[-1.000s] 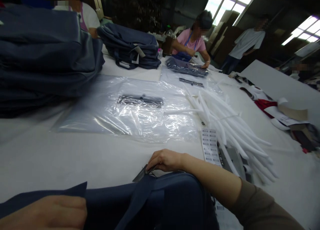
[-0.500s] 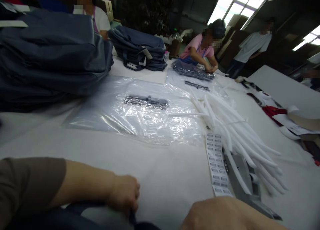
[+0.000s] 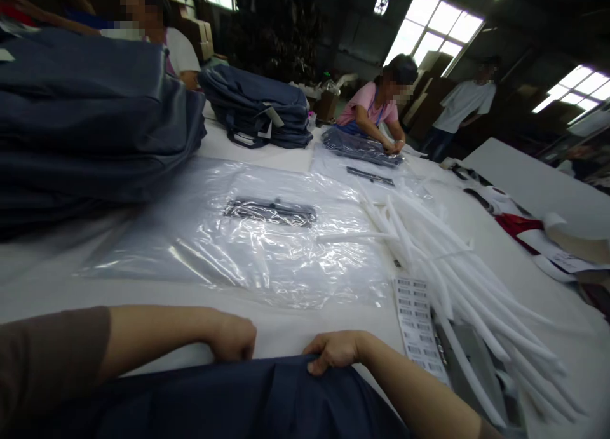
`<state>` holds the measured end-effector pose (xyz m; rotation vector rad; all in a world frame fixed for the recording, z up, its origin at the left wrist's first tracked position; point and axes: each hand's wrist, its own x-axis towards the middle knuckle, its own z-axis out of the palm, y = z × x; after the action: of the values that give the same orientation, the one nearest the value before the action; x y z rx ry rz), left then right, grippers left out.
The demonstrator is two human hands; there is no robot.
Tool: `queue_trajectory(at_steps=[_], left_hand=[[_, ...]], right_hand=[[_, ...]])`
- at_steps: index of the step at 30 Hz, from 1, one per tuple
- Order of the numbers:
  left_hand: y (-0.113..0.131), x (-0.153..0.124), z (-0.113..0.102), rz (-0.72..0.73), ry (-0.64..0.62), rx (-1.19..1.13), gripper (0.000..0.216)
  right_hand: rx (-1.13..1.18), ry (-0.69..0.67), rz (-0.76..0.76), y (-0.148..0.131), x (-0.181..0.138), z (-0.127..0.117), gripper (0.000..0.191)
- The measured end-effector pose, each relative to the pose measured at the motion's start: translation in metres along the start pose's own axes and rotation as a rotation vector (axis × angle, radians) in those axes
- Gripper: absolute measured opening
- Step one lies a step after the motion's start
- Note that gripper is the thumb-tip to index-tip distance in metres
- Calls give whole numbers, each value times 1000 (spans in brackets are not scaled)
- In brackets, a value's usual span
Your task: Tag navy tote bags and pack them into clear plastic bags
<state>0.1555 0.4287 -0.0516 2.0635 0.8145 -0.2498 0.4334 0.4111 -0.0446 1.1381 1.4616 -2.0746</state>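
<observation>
The right hand (image 3: pixel 336 351) is nearly closed, its thumb on the near face and its curled fingers over the upper edge of a navy bag (image 3: pixel 223 404), pinching the fabric. The left hand (image 3: pixel 233 338) is balled up at the same edge, knuckles outward; its fingertips are hidden, so whether it grips the cloth cannot be told. The bag lies on the near side of the white tabletop (image 3: pixel 528 267), cut off by the bottom of the view; its fabric is smooth and matt, with soft folds under the right hand.

Beyond the hands, toward the middle of the tabletop, clear plastic sheeting (image 3: pixel 185 242) lies flat, glossy and wrinkled, with a dark printed strip (image 3: pixel 271 212) across it. To its right sprawl slender white tubes (image 3: pixel 443 255), rounded and bendy, partly covering a grey object (image 3: pixel 471 356). Just beside that is a sheet of barcode labels (image 3: pixel 417 318), flat and paper-like.

A bulky stack of navy bags (image 3: pixel 81 121), slightly shiny and creased, fills the left part of the tabletop. A smaller pile (image 3: pixel 260 105) with pale tags sits nearer the far edge. There, a co-worker in a pink top (image 3: pixel 366 102) has both hands at a plastic-covered dark bundle (image 3: pixel 359 145).
</observation>
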Motion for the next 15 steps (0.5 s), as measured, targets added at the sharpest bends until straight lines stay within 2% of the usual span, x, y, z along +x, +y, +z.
queue_trajectory(at_steps=[2, 4, 5, 6, 8, 10, 11, 12, 15], left_hand=[[-24, -12, -38, -91, 97, 52, 7], [-55, -27, -72, -233, 319, 111, 20], [-71, -35, -86, -310, 413, 137, 26], [-87, -42, -96, -375, 468, 153, 29], [-114, -52, -108, -462, 495, 156, 30], [-132, -54, -112, -491, 469, 145, 28], [-137, -54, -114, -493, 455, 142, 28], [-140, -52, -118, -493, 445, 142, 28], [-138, -48, -135, -502, 459, 140, 33]], right_hand=[[-144, 22, 26, 1, 2, -4, 22], [-271, 32, -14, -8, -5, -12, 28], [-291, 84, -80, -16, -9, -18, 33], [-294, 210, -175, -24, -12, -26, 36], [-312, 638, -356, -37, -13, -45, 35], [-390, 1036, -389, -44, -8, -66, 30], [-444, 1135, -353, -44, -4, -77, 25], [-482, 1170, -307, -42, 1, -87, 21], [-490, 1155, -196, -35, 10, -110, 17]])
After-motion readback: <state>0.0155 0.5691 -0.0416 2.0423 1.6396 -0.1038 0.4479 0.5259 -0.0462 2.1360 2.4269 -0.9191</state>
